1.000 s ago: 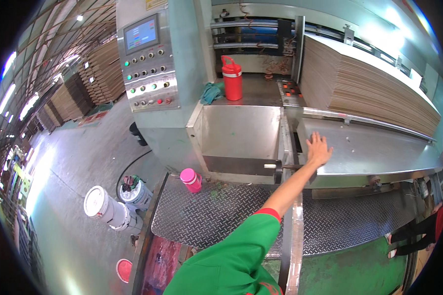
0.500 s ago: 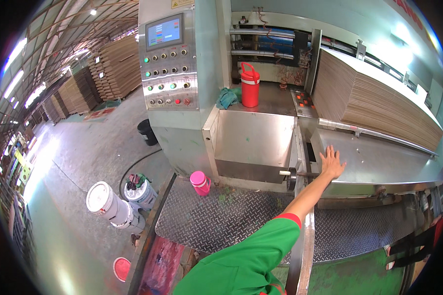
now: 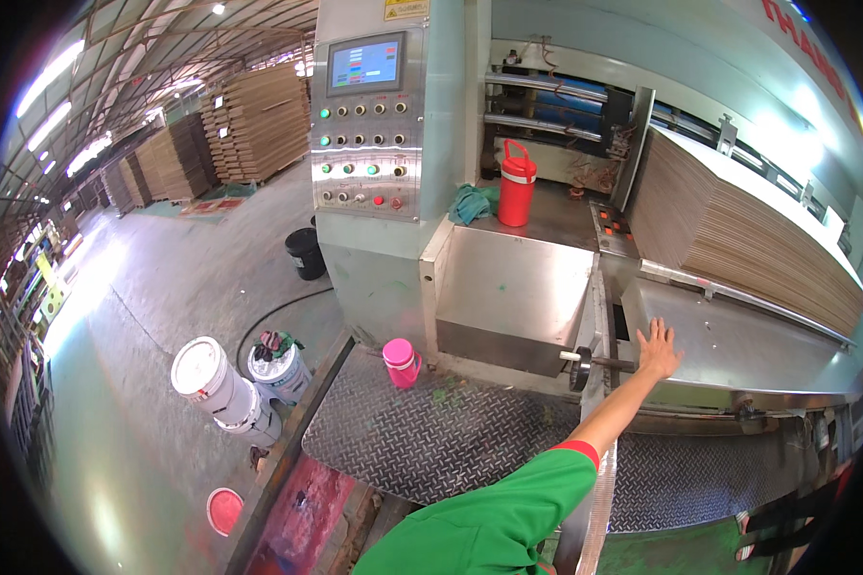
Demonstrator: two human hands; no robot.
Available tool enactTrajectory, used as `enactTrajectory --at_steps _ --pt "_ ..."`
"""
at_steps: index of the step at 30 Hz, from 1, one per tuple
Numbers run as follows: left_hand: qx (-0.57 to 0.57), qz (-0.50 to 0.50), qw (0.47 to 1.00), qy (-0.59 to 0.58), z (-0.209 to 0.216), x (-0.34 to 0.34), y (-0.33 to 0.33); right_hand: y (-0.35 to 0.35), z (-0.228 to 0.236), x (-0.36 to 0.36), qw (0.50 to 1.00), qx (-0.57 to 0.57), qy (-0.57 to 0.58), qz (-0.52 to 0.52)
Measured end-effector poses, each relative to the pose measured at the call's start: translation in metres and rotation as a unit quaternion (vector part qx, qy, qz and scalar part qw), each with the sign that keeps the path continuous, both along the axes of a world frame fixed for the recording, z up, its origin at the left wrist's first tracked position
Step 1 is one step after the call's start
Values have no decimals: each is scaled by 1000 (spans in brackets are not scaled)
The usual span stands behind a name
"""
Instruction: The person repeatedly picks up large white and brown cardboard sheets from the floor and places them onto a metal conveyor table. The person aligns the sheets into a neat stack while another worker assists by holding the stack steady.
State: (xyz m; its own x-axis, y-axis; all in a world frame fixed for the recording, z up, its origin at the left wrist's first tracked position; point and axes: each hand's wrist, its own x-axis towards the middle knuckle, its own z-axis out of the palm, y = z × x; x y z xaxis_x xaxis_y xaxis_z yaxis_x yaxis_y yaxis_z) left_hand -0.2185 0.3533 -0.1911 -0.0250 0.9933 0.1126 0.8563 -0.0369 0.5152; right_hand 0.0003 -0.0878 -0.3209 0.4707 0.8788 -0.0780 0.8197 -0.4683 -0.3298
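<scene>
My left hand [image 3: 659, 352] is stretched out to the right, palm down with the fingers spread, holding nothing. It lies at the near left part of a sloping steel plate [image 3: 748, 335], and it seems to rest on the metal. Just left of my wrist is a black handwheel [image 3: 580, 368] with a pale handle. Behind the plate, a tall stack of cardboard sheets [image 3: 758, 225] leans in the machine. My right hand is out of view.
A control panel [image 3: 366, 134] with screen and buttons stands ahead. A red jug [image 3: 517, 196] and green rag [image 3: 474, 204] sit on the machine. A pink jug [image 3: 402, 364] stands on the tread plate [image 3: 451, 431]. Buckets [image 3: 199, 369] are at left; a person's legs [image 3: 796, 517] at right.
My view has swung slightly left, so the scene sits further right and a little lower. The left hand stays at the steel plate with its fingers spread.
</scene>
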Motion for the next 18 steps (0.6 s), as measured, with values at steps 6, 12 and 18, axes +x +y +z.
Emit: enactTrajectory --at_steps 6,12,18 --pt "14 -17 1000 4 6 2 -27 6 -3 -11 999 -8 0 31" --pt "51 -134 990 13 -3 9 -77 12 -10 -33 998 -18 15 57" --pt "317 -137 926 -155 -110 -67 -173 24 -1 -63 999 -20 30 20"
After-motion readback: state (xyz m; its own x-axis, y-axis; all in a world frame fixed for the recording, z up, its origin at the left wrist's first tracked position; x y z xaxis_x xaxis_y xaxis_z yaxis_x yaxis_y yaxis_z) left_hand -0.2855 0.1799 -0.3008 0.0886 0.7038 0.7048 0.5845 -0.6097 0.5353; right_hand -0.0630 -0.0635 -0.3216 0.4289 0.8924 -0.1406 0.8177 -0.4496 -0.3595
